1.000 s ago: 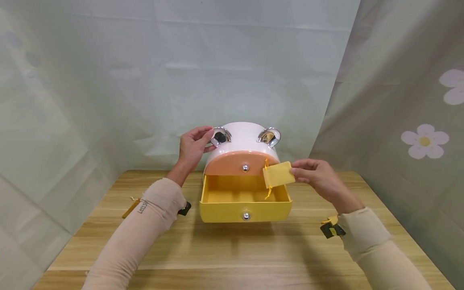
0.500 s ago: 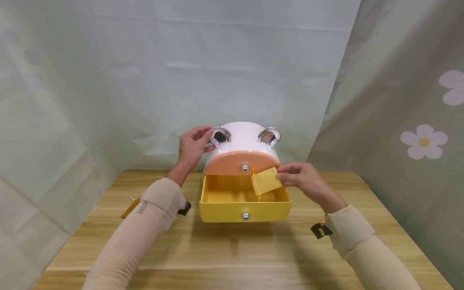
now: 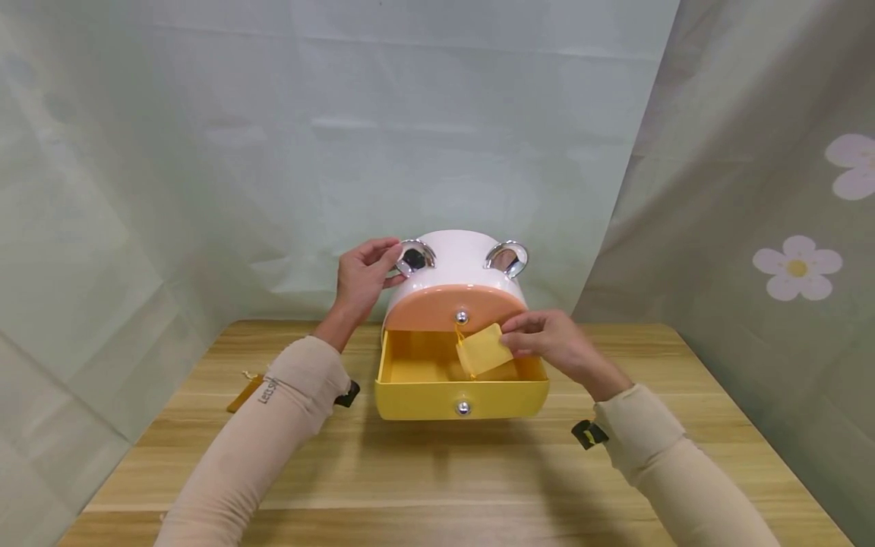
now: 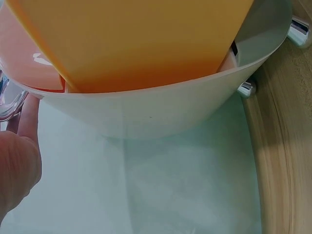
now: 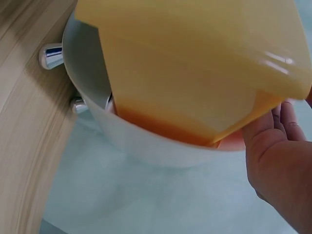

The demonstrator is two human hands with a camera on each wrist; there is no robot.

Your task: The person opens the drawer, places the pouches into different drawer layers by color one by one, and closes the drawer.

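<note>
surface (image 3: 437, 471): wooden top, carries the box at its far middle; a small yellow-brown item (image 3: 244, 392) lies at the left edge, half hidden behind the left sleeve, can't tell what it is.
storage box (image 3: 456, 267): white rounded body with two chrome ring handles on top, standing upright, far centre of the surface.
upper drawer (image 3: 447, 308): orange front with chrome knob, looks fully closed.
lower drawer (image 3: 462, 380): yellow, pulled out toward the near side and open; the part of the floor that shows looks bare, the right part is hidden by the pouch and hand.
left hand (image 3: 362, 278): on the top-left of the box, fingers curled around the left chrome ring, thumb on the box body. Reads as bracing.
right hand (image 3: 550, 344): over the right half of the open drawer, fingers pinching the right edge of the pouch.
yellow pouch (image 3: 484, 351): small flat drawstring bag, tilted, held at or just above the drawer's rim, cords dangling at its left end. Can't tell whether its low corner touches the drawer floor.
progress: drawer-open looks done; pouch is at the mouth, not released. My read: left are lower, let go, push drawer shut.
</note>
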